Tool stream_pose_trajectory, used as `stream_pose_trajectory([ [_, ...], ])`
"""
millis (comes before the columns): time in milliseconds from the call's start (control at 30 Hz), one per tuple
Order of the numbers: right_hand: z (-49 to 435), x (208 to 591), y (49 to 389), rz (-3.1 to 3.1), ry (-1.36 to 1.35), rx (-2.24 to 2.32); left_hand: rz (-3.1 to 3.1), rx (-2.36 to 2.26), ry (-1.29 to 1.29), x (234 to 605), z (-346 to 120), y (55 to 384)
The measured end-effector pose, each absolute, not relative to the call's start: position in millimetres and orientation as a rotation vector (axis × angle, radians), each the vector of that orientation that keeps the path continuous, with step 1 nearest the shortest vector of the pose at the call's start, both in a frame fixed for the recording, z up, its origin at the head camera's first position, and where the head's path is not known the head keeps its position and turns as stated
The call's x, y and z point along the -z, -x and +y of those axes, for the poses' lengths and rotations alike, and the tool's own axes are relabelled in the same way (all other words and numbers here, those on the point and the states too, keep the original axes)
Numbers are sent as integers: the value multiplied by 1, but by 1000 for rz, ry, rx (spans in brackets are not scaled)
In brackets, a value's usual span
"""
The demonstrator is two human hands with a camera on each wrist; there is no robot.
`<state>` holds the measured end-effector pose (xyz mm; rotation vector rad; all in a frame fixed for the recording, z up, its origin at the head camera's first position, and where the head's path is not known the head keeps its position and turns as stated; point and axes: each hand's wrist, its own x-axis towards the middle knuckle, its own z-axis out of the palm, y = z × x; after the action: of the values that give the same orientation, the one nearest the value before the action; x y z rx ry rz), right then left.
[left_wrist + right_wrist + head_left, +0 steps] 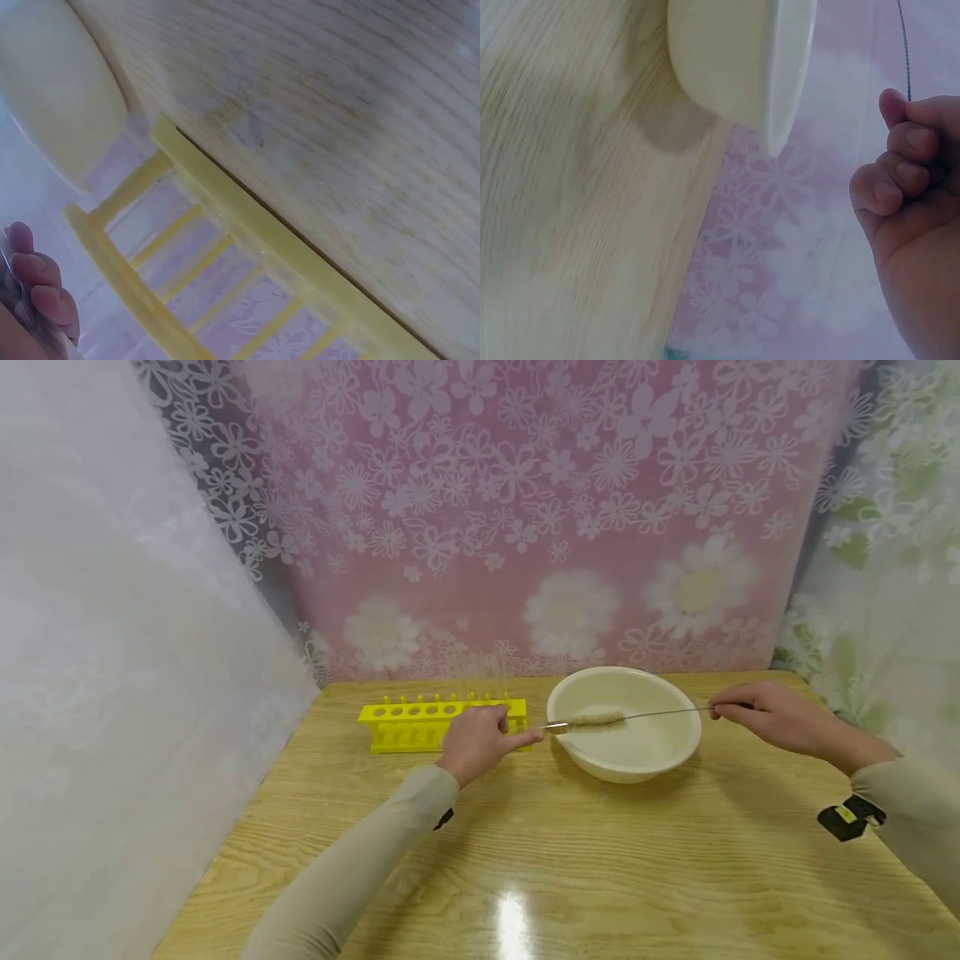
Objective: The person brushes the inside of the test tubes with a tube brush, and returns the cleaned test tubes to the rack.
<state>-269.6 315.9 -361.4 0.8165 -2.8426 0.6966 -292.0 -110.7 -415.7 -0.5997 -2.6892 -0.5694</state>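
My left hand grips a clear glass test tube, its mouth pointing right over the bowl's left rim. In the left wrist view the curled fingers show round the glass at the lower left edge. A test tube brush with pale bristles lies in line with the tube, its tip right at the mouth and most bristles outside. My right hand pinches the far end of the brush's twisted wire between thumb and forefinger, the other fingers curled in. Below the brush stands a cream bowl.
A yellow test tube rack stands left of the bowl, partly behind my left hand. Several clear test tubes rise upright at its right part. The wooden table meets a flowered pink curtain at the back.
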Motion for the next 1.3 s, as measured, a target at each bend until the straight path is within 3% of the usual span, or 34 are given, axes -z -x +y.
stream_pose_trajectory([
  [667, 206, 381, 290, -2801, -1232, -833, -2697, 508, 634, 409, -79, 285],
  [1300, 224, 374, 282, -2774, -1227, -940, -2704, 586, 669, 411, -82, 283],
])
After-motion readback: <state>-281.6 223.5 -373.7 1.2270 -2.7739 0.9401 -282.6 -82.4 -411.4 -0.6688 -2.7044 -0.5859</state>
